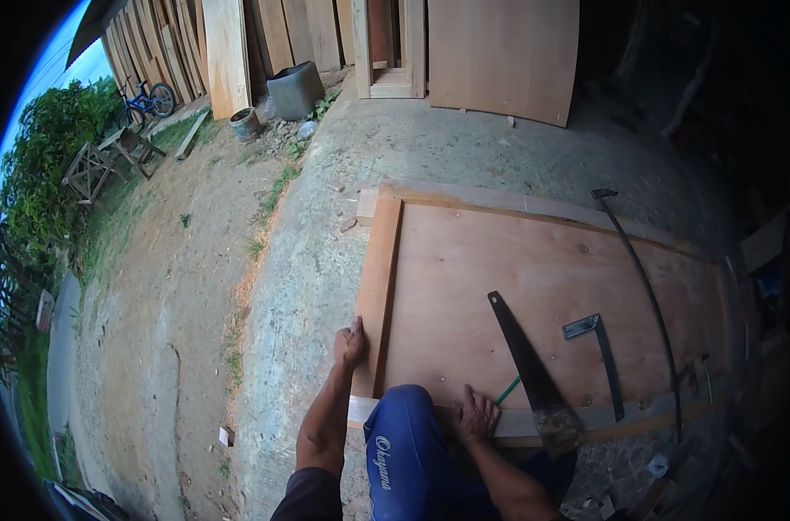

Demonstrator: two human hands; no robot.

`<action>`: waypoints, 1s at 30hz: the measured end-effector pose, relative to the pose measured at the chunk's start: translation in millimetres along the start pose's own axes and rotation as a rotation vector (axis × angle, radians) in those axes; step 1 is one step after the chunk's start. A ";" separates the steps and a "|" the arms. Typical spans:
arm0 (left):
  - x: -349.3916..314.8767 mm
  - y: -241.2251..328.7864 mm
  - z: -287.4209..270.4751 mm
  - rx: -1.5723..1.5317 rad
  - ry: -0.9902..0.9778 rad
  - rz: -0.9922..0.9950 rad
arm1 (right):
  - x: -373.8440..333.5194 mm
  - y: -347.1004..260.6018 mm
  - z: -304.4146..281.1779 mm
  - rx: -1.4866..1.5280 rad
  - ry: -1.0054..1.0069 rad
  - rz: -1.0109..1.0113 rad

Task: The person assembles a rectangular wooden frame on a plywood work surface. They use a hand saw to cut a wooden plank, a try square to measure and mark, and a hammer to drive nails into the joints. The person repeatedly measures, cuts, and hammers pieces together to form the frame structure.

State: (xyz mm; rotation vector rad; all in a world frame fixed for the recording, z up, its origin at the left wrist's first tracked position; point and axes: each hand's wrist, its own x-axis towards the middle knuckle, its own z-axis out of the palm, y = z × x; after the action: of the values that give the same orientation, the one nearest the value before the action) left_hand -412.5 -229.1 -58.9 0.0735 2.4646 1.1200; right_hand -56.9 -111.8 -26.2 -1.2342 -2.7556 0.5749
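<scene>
A plywood panel (464, 286) framed with wooden strips lies flat before me. My left hand (350, 345) is closed on the outer edge of the left wooden strip (378, 295), its thumb toward the top. Over the near edge of the frame, beside my blue-clad knee, my right hand (476, 415) has a thin green pencil (508, 390) sticking out from its fingers; part of the grip is hidden. Right of that hand, a handsaw (525, 352) lies across the panel with its handle over the near edge. A try square (599, 347) rests farther right.
A hammer (605, 193) lies at the far edge, near a long dark curved bar or hose (647, 286) crossing the panel. Beyond stand a leaning plywood sheet (499, 56), a grey container (295, 89), a bucket (246, 125) and a blue bicycle (148, 100). Concrete borders dirt on the left.
</scene>
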 end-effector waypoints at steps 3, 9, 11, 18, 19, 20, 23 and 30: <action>-3.7 5.8 1.9 0.027 -0.034 -0.008 | -2.3 4.2 -0.3 -0.040 -0.004 0.005; 15.6 -22.0 -27.8 -0.037 0.101 0.144 | -5.8 2.5 19.1 -0.086 0.039 -0.042; 5.8 -30.7 -46.7 -0.057 0.000 0.184 | -2.6 11.9 21.8 -0.109 0.038 -0.029; -131.9 -121.2 -94.6 -0.244 -0.020 0.170 | -5.7 7.6 26.2 -0.165 0.111 -0.081; -145.6 -125.3 -90.7 -0.178 -0.039 0.220 | -7.6 4.9 26.9 -0.165 0.108 -0.080; -157.6 -115.9 -91.2 -0.142 -0.022 0.225 | -7.9 0.6 26.3 -0.162 0.111 -0.087; -173.1 -81.0 -56.8 -0.068 0.081 0.205 | -0.7 0.3 28.8 -0.062 0.095 -0.142; -180.9 -66.6 -20.6 -0.151 0.398 0.026 | 53.2 -110.0 62.6 0.472 -0.390 -0.486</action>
State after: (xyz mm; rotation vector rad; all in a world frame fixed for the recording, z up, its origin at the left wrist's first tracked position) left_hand -248.4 -328.3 -30.3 -0.1799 2.7123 1.4452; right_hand -183.7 -159.0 -49.2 -0.3634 -2.7902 1.4072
